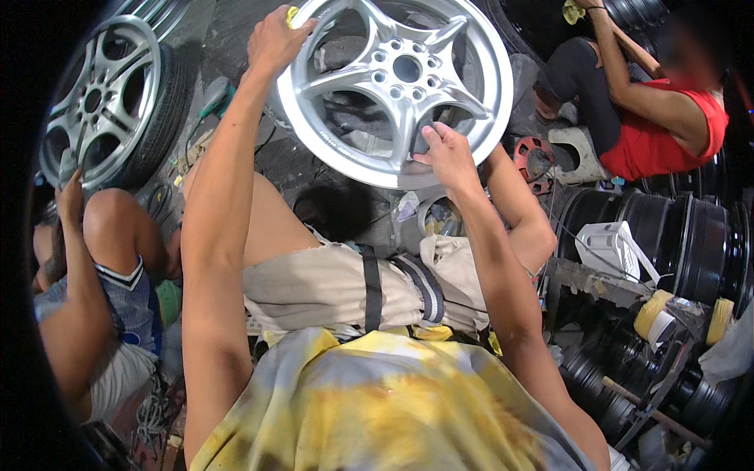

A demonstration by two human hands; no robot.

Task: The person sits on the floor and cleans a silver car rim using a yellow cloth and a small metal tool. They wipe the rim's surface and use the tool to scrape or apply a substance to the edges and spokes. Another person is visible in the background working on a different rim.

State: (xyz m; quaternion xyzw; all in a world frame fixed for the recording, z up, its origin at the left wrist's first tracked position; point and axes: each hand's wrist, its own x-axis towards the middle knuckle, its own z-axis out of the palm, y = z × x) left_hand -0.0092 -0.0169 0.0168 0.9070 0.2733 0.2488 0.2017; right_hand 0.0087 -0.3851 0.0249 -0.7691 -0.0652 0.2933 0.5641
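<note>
A silver alloy wheel rim [409,67] with star-shaped spokes stands tilted in front of my knees, its face toward me. At its upper left edge is my left hand [276,41], closed on a small yellow piece [291,15] that is mostly hidden; I cannot tell if it is cloth or abrasive. Lower down, my right hand [449,161] grips the rim by a bottom spoke, thumb and fingers bent against it. Part of that hand's fingertips is hidden behind the spoke.
At the left a person's hand [71,192] works on another rim [94,98] beside a tyre [153,118]. A person in a red top [667,129] sits at the right, holding a yellow piece [574,11]. Black rims [667,228], a white device [613,250] and yellow rolls [653,315] lie right.
</note>
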